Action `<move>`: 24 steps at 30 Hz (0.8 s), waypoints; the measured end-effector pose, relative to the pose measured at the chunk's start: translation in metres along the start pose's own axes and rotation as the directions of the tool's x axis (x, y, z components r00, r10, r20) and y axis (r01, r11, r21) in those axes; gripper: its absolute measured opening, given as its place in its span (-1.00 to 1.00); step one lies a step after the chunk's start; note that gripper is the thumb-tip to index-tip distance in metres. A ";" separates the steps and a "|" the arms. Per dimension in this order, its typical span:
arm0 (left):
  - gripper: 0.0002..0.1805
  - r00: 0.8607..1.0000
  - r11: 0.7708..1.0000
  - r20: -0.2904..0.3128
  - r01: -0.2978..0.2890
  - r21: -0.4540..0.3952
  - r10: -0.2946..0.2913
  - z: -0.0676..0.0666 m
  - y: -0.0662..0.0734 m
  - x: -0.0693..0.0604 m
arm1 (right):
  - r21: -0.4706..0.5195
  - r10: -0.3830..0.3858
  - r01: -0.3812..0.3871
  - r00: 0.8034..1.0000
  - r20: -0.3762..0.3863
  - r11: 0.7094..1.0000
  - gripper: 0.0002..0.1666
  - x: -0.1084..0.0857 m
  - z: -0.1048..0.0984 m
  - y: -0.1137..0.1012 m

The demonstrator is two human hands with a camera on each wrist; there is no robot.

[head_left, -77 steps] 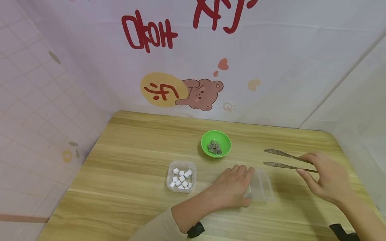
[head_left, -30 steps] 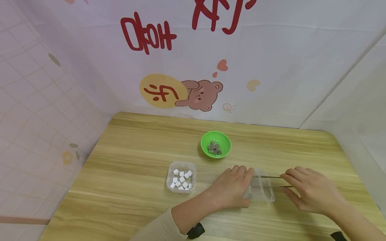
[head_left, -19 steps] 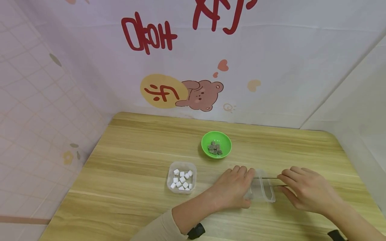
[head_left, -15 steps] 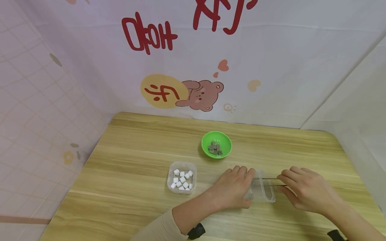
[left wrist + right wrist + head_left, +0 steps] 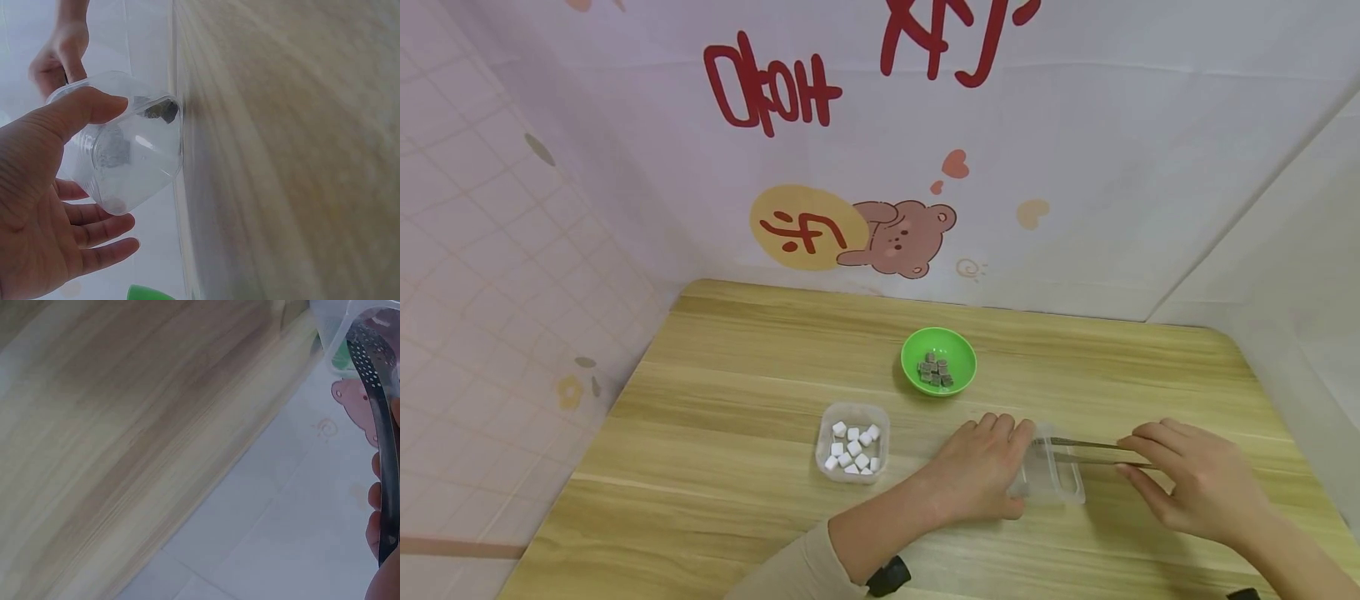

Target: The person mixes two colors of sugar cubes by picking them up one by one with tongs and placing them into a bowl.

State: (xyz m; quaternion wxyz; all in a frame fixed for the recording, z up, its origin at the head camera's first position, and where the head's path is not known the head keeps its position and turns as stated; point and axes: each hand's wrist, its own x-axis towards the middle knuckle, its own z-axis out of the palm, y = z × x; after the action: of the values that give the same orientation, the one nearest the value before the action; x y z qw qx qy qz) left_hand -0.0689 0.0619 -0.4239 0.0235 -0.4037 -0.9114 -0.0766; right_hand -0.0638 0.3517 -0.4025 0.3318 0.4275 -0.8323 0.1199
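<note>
My left hand (image 5: 981, 467) grips a clear plastic container (image 5: 1037, 477), which lies on its side on the table with its mouth facing right. In the left wrist view, the thumb and fingers span the container (image 5: 147, 140). Inside it, near the wall by the table, is a small dark lump (image 5: 164, 110), blurred by the plastic. My right hand (image 5: 1198, 479) holds metal tongs (image 5: 1093, 444) between thumb and fingers. Their arms stand apart and their ends reach into the container's mouth. The right wrist view shows the dark tongs (image 5: 375, 394) with perforated tips.
A green bowl (image 5: 967, 365) with several grey-brown cubes (image 5: 936, 368) stands behind the hands. To the left is a square clear box (image 5: 822, 454) holding several white cubes (image 5: 853, 448). Printed cloth walls (image 5: 1075, 150) border the wooden table (image 5: 722, 400) at back and sides.
My right hand came in from the right and put the tongs into the container. Since half a second ago it has drawn back slightly right, with the tongs wider apart. The left hand stayed put.
</note>
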 end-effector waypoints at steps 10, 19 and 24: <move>-0.22 1.000 1.000 -0.005 0.001 0.013 -0.001 0.001 0.000 0.000 | 0.045 0.095 -0.090 0.985 -0.145 0.995 -0.33 -0.008 -0.013 0.001; -0.20 1.000 1.000 -0.013 -0.003 0.024 0.004 -0.001 0.000 0.000 | 0.086 0.141 -0.124 0.964 -0.227 0.988 -0.27 -0.004 -0.018 0.002; -0.19 1.000 1.000 0.001 -0.004 0.016 0.004 -0.002 0.000 -0.001 | 0.138 0.147 -0.110 0.944 -0.295 0.984 -0.31 0.010 -0.014 0.000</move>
State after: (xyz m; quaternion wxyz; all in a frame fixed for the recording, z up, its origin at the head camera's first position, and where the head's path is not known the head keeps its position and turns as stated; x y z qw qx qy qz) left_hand -0.0683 0.0612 -0.4216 0.0263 -0.4051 -0.9113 -0.0689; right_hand -0.0616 0.3522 -0.3859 0.4212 0.3679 -0.7887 0.2553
